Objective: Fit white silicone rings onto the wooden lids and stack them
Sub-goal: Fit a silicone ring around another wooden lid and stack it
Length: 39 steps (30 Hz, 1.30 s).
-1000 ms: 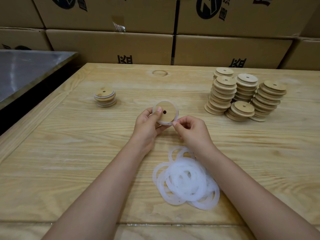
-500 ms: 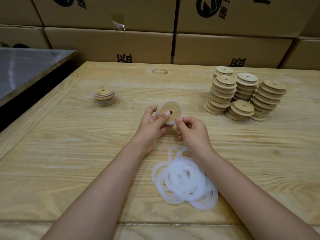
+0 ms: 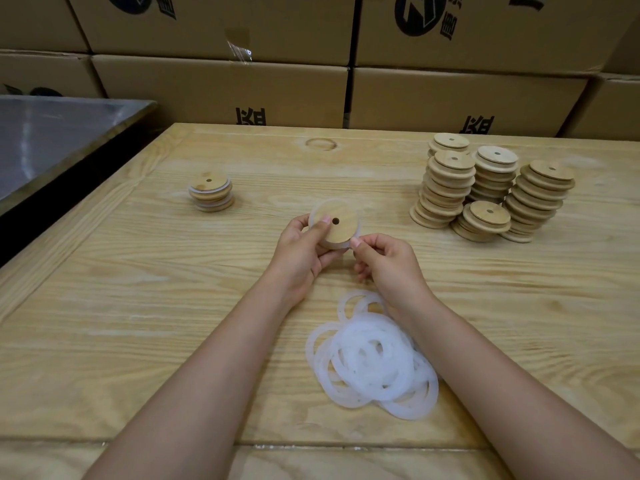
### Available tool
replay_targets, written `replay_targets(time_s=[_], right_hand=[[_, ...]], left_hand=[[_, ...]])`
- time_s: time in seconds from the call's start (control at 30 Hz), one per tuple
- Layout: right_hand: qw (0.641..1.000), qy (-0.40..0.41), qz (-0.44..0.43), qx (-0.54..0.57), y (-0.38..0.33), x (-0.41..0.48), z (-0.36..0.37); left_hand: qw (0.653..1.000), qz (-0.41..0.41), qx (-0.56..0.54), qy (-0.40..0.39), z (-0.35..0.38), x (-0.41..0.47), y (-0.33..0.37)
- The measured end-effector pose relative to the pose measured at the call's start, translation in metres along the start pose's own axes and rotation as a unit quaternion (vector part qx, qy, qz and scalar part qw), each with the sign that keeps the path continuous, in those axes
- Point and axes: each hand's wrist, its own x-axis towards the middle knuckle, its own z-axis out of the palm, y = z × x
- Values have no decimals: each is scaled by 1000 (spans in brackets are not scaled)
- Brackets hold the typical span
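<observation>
Holed wooden lid (image 3: 337,226), tilted, white ring (image 3: 343,246) perhaps round its rim; loose rings (image 3: 372,362) nearer, bare lid stacks (image 3: 491,192) rightward.

**Lighting and image quality**

Light even, soft, moderately bright, from overhead. Shadows on the wooden table (image 3: 104,306) faint, soft-edged. Dull glare streak on the steel surface (image 3: 41,140). Wide-angle bending at frame edges; cardboard boxes (image 3: 221,88) darken toward the corners. Held lid (image 3: 343,233) slightly blurred at its rim.

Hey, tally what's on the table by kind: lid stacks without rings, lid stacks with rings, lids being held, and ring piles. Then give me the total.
Bare lid stacks: 5
Ringed lid stack: 1
Held lid: 1
Ring pile: 1
Total: 8
</observation>
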Motion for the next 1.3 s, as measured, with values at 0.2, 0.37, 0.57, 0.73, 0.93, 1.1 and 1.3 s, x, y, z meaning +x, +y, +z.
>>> replay_targets(time_s=[0.2,0.37,0.57,0.73,0.93,1.1,1.3], right_hand=[[995,-6,45,94,-5,-1,-4],[990,4,55,131,-5,2,-6],[993,72,-71,-59,-1,3,-10],[941,66,-279,-179,-2,3,-16],[833,59,-468,-289,-2,8,-28],[710,88,-569,-405,-3,10,-31],[737,101,-551,-377,-3,8,-28]], left_hand=[[1000,-6,9,-11,-2,-1,3],[997,-52,-26,-44,-4,-2,10],[995,-71,19,-64,-2,-4,10],[994,-72,42,-72,-4,-4,10],[989,-68,94,-86,-6,-4,8],[981,-67,146,-109,-4,-6,7],[974,-16,184,-128,-2,-11,5]])
